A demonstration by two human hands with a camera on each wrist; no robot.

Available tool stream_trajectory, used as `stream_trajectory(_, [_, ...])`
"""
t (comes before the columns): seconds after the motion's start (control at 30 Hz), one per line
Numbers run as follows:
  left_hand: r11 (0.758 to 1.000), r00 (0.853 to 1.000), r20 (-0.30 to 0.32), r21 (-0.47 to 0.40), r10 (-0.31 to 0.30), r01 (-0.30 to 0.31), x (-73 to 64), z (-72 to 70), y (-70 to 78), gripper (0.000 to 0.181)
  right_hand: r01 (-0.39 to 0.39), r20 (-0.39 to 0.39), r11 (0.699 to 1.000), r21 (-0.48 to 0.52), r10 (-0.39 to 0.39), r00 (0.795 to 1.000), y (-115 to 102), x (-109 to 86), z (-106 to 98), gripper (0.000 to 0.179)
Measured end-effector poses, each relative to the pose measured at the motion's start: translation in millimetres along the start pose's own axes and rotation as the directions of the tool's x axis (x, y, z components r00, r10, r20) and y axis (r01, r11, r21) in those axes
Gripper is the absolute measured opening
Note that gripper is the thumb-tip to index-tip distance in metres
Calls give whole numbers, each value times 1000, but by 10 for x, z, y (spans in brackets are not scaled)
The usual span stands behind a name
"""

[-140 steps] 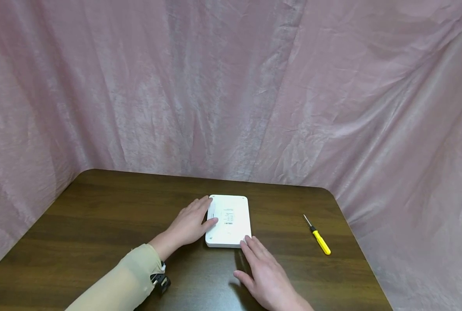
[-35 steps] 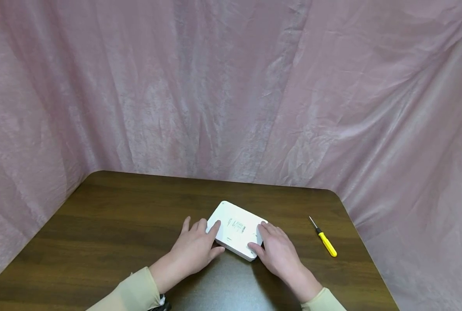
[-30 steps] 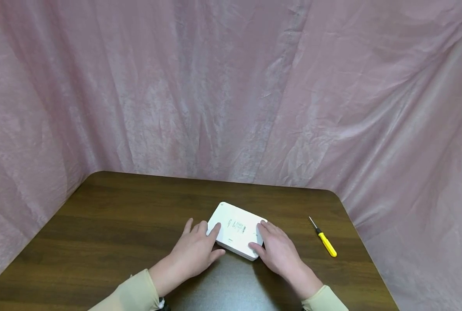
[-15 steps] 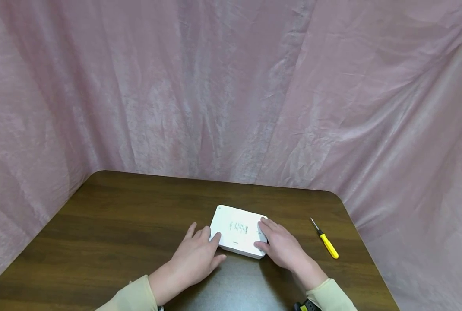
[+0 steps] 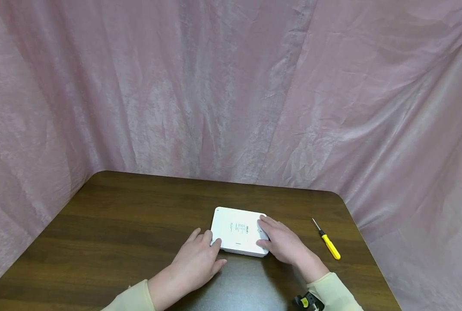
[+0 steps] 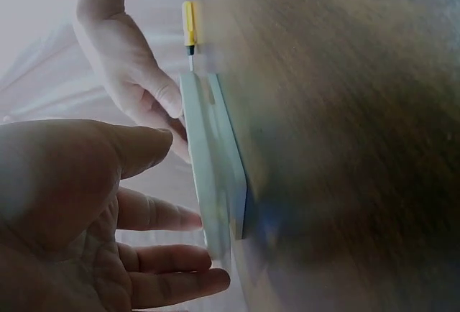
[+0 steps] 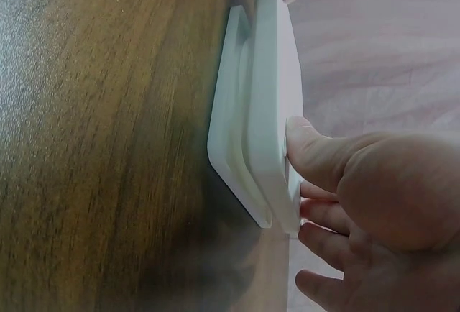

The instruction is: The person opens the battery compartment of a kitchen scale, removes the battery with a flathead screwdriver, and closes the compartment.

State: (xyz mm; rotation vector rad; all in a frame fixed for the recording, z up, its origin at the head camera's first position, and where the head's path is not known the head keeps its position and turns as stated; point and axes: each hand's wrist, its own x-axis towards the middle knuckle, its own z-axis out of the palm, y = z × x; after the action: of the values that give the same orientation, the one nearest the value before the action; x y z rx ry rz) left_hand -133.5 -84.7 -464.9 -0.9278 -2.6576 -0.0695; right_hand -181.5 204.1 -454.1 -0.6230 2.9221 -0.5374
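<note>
A flat white rectangular device (image 5: 232,233) lies on the dark wooden table, with printed text on its upper face and small round marks near its corners. In the right wrist view its body (image 7: 266,103) shows two stacked layers with a gap between them. At its left end, my left hand (image 5: 196,261) touches the near-left corner with its fingertips, the thumb held away. My right hand (image 5: 283,244) rests on the right end, thumb and fingers laid on the upper face and covering part of that end. The left wrist view shows the left palm (image 6: 65,204) beside the device's edge.
A screwdriver (image 5: 329,246) with a yellow handle lies to the right of the right hand, its tip pointing away. A pink curtain (image 5: 215,95) hangs behind and around the brown table (image 5: 137,216). A black wrist device (image 5: 308,301) sits at the right sleeve.
Several seconds ago the white device lay lengthwise, pointing away; then it lay diagonally. Over the last second it has turned anticlockwise to lie nearly crosswise, with both hands following it.
</note>
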Motion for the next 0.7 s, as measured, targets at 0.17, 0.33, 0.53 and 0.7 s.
stream_trajectory(0.17, [997,997,59,-52,-48,51,25,10,-47,50,-3,3,1000,9,3,1000,13,5,7,63])
stream_trajectory(0.33, [986,987,119,-120,-104,119,118,67,-148,60,8,2,1000,17,-8,1000,26,11,14,63])
stream_trajectory(0.53, [964,972,171,-185,-160,191,248,151,-261,67,18,11,1000,26,-19,1000,47,29,22,64])
stream_trajectory(0.7, [947,957,228,-224,-179,230,310,199,-295,71,2,15,1000,19,-3,1000,53,37,18,65])
